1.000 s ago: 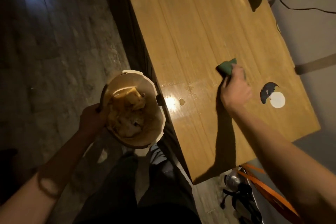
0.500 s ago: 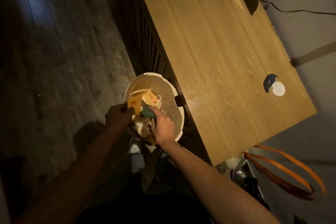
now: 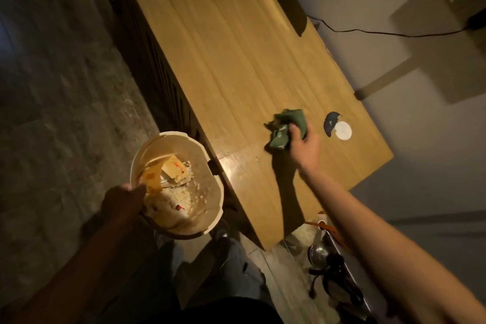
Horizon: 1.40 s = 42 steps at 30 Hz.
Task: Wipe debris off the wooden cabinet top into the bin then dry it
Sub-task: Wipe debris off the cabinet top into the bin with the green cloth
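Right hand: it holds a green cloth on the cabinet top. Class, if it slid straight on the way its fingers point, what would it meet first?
Probably nothing soon: the right hand, gripping the green cloth, points up along the bare cabinet top. The white disc lies off to the side.

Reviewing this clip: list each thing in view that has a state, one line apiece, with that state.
green cloth: crumpled, on the cabinet top, gripped by the right hand.
right hand: fingers curled round the cloth.
bin: open, holds wrappers and crumbs, held beside the cabinet edge.
left hand: grips the bin's rim.
cabinet top: glossy wet patch near the bin.
white disc: lying flat on the cabinet top.
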Each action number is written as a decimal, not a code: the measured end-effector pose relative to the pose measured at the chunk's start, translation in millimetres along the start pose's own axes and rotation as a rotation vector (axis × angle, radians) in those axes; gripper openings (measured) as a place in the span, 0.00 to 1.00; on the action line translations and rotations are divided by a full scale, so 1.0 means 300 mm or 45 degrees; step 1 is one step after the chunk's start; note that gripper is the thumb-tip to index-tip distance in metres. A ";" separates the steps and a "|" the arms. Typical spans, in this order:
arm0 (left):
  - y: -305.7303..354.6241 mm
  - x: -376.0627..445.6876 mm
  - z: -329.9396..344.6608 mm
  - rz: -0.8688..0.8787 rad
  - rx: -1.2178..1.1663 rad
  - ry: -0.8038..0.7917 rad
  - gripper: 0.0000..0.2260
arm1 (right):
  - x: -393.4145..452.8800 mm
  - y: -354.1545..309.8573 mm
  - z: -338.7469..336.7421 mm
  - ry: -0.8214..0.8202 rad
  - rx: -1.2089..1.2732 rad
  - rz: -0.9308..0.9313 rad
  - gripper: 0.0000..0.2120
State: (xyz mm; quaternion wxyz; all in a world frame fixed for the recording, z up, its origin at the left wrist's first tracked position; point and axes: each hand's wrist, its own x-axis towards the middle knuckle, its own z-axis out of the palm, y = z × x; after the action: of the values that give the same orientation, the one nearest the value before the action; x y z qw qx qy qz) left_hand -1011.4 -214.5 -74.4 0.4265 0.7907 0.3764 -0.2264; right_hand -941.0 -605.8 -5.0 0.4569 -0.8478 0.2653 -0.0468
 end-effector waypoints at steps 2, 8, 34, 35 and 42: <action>-0.024 -0.004 0.021 0.001 0.006 0.000 0.14 | 0.165 0.074 -0.125 0.106 -0.066 0.077 0.11; -0.079 -0.006 0.057 0.002 -0.168 0.085 0.08 | 0.562 0.259 -0.414 0.300 -0.302 0.197 0.15; -0.125 -0.073 0.076 0.005 -0.224 0.142 0.13 | 0.021 0.178 0.059 0.020 -0.793 -0.349 0.26; -0.128 -0.075 0.077 0.010 -0.223 0.132 0.12 | -0.046 0.159 0.104 0.011 -0.785 -0.362 0.26; -0.159 -0.127 0.098 0.035 -0.199 0.111 0.08 | -0.526 0.037 0.345 -0.140 -0.580 -0.420 0.24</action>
State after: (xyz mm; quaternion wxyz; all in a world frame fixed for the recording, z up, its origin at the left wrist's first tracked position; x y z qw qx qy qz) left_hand -1073.4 -237.8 -88.3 0.4732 0.7692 0.4002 -0.1557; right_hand -1047.2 -455.4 -47.9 0.2546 -0.9615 0.1024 -0.0135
